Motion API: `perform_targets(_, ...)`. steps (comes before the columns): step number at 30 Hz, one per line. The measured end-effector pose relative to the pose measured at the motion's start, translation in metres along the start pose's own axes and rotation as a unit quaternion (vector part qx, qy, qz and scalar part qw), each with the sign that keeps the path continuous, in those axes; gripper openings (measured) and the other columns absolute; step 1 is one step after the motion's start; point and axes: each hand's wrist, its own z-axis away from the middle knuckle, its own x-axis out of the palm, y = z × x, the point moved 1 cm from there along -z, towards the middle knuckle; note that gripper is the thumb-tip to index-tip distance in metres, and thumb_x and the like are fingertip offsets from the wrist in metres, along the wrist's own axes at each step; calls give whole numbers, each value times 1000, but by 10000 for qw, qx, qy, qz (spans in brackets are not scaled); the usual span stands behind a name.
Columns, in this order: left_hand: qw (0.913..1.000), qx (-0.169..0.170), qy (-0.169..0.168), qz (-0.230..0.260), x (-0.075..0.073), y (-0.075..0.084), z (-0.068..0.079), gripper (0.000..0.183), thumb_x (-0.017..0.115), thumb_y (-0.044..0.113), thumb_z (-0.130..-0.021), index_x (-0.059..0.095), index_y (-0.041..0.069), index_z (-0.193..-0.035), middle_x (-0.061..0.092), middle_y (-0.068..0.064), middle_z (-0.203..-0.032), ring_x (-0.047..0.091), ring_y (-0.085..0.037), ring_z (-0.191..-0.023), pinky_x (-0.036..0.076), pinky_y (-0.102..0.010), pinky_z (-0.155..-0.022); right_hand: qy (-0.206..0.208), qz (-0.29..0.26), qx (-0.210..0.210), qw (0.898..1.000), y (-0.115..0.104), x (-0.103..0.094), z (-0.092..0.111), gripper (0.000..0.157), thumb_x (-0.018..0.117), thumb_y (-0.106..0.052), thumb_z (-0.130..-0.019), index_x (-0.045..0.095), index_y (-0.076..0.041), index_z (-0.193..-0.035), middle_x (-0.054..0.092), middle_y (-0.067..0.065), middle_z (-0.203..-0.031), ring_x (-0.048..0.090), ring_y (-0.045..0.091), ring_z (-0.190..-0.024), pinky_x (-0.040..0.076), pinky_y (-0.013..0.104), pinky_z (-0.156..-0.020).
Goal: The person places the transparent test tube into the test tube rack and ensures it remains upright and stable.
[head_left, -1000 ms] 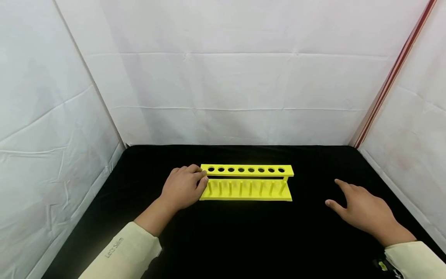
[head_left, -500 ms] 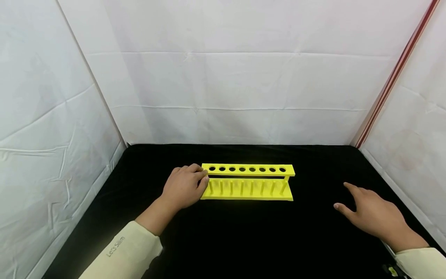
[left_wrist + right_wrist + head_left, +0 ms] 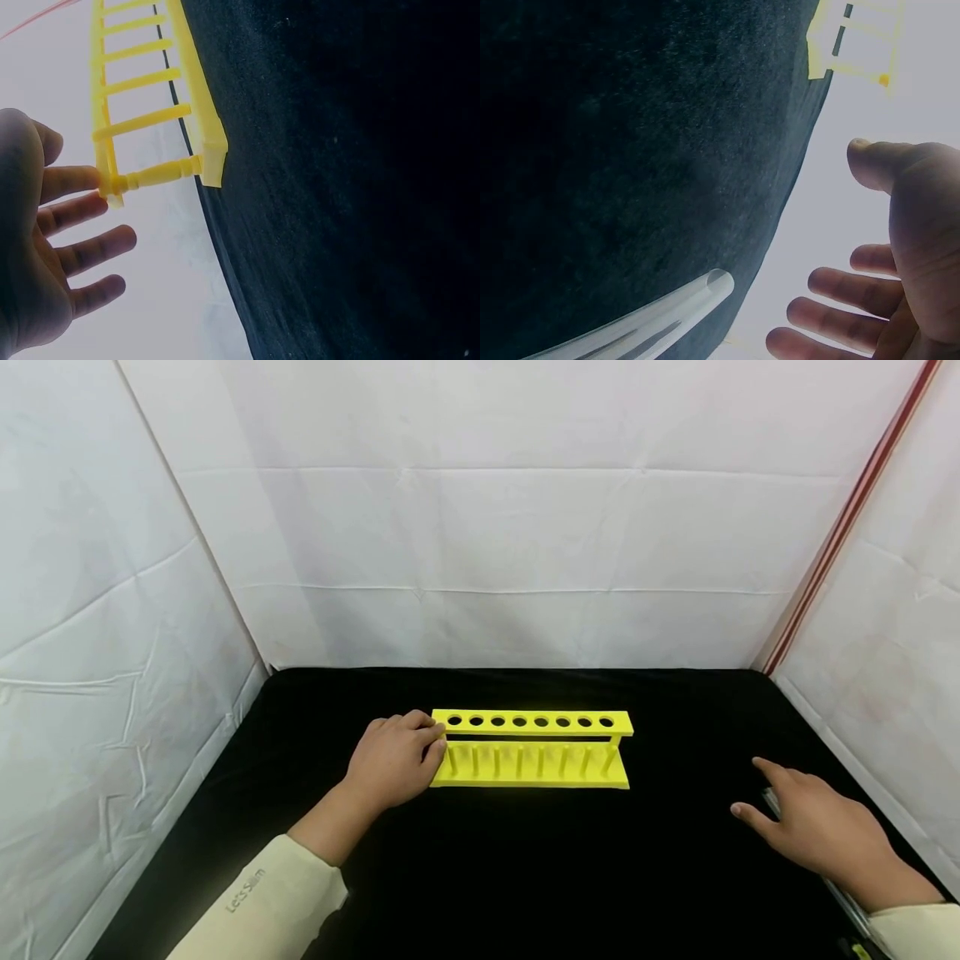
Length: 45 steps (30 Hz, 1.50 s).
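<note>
A yellow test tube rack (image 3: 531, 764) stands on the black cloth, with a row of round holes in its top bar and upright pegs on its base. My left hand (image 3: 397, 760) is at its left end, the fingertips touching the top bar. In the left wrist view, the fingers (image 3: 97, 251) are spread and mostly straight at the end of the rack (image 3: 154, 174). My right hand (image 3: 832, 831) hovers off to the right, holding nothing, thumb apart from the fingers. Beneath it lies a clear tube (image 3: 652, 319), partly hidden by the hand in the head view.
Black cloth (image 3: 525, 877) covers the table. White fabric walls (image 3: 517, 527) enclose it at the back and both sides. A red strip (image 3: 855, 518) runs down the back right corner. Something small, dark and green (image 3: 860, 950) shows by the right sleeve.
My right hand has moved right and slightly toward me, and the clear tube now shows beneath it. The left hand and the rack have stayed in place.
</note>
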Motion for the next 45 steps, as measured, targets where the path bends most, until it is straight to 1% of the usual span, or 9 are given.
perform_targets(9,10000,37,58,56,-3,-2,1,39,55,35,-105,71,14,-133,64,-4,-130,64,-27,-110,47,-51,-97,-9,27,118,9999,8,2,7,107,59,-76,-88,42,12,-148,49,41,-137,54,58,-115,49,69,-79)
perform_targets(14,9999,27,61,78,-3,-2,1,39,55,35,-104,71,14,-133,64,-5,-130,64,-28,-111,47,-51,-97,17,60,149,9999,12,2,11,107,59,-75,-89,41,12,-148,49,42,-136,53,59,-115,48,69,-79)
perform_targets(20,9999,44,57,86,-2,-2,1,39,55,35,-104,71,15,-133,64,-4,-130,64,-27,-110,48,-51,-96,-84,95,223,9997,17,3,15,108,57,-77,-89,41,13,-147,50,43,-134,54,60,-113,48,69,-78)
perform_targets(27,9999,38,31,89,0,-2,0,39,56,35,-104,71,15,-134,64,-4,-131,64,-27,-111,47,-51,-97,-198,-22,381,9991,24,4,20,111,56,-78,-88,40,15,-146,48,45,-134,50,62,-114,46,72,-81)
perform_targets(34,10000,17,7,60,0,-2,0,39,55,35,-104,71,16,-134,64,-4,-131,64,-27,-110,47,-50,-96,-41,-44,415,9991,28,9,26,110,58,-77,-88,40,17,-144,48,45,-133,51,62,-113,45,72,-82)
perform_targets(40,10000,17,13,60,2,-2,1,39,55,35,-104,70,16,-135,63,-4,-132,63,-27,-112,47,-50,-96,-41,-36,481,9988,32,12,29,110,59,-77,-88,41,17,-143,48,46,-131,51,62,-111,46,72,-82)
perform_targets(45,10000,6,39,72,3,-2,1,39,56,34,-104,70,16,-135,63,-4,-132,63,-27,-112,47,-50,-97,0,-18,445,9990,37,16,31,108,62,-73,-88,43,19,-140,50,46,-129,52,62,-110,46,71,-83)
